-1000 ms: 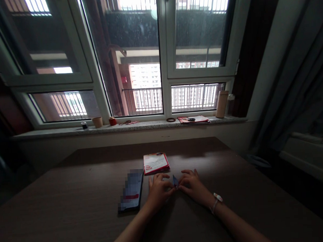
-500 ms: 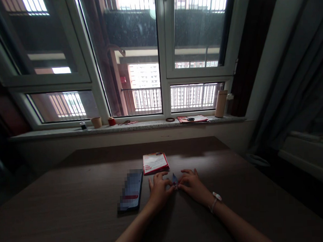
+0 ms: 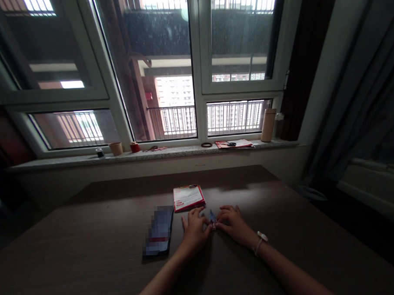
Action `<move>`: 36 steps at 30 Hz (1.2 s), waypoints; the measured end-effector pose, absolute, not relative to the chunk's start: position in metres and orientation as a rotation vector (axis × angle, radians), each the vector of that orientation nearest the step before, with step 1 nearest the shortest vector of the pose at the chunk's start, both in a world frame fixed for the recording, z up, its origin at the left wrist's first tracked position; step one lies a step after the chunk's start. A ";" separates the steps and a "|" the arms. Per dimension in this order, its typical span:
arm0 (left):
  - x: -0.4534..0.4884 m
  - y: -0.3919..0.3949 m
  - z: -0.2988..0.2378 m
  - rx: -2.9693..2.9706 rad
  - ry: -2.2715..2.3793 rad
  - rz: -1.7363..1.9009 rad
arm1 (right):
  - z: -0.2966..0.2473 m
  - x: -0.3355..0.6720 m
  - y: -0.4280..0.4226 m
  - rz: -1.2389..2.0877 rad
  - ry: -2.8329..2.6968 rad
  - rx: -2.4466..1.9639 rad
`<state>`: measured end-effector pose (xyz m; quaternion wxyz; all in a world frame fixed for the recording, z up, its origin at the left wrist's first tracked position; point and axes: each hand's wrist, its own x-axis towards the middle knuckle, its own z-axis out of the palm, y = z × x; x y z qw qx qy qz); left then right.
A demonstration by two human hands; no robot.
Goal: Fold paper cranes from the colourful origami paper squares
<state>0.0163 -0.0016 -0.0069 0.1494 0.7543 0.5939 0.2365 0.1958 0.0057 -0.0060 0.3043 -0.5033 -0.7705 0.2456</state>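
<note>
A small folded piece of blue paper [image 3: 212,217] stands on the dark wooden table [image 3: 90,256], pinched from both sides. My left hand [image 3: 194,230] grips its left side with thumb and fingers curled. On its right side my right hand [image 3: 233,223] pinches it too; a bracelet is on that wrist. A phone [image 3: 159,231] lies flat just left of my left hand. A red-and-white booklet [image 3: 188,197] lies right behind my hands.
A stone windowsill [image 3: 151,155] runs behind the table, bearing a small cup [image 3: 115,148], a red pot [image 3: 134,147], a ring [image 3: 206,145], red papers [image 3: 233,143] and a tall beige flask [image 3: 268,125]. Dark curtains [image 3: 361,92] hang at the right.
Both hands stay pinched on the blue paper and have barely moved. The whole view has shifted slightly as my head moved.
</note>
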 end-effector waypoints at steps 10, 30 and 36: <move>0.013 -0.005 -0.007 2.171 1.692 0.710 | -0.004 0.192 0.005 0.686 -1.966 -1.365; 0.015 -0.007 0.002 2.090 1.756 0.637 | -0.004 0.192 0.002 0.678 -1.973 -1.418; 0.015 -0.005 -0.003 2.101 1.764 0.655 | -0.002 0.196 -0.001 0.617 -2.040 -1.464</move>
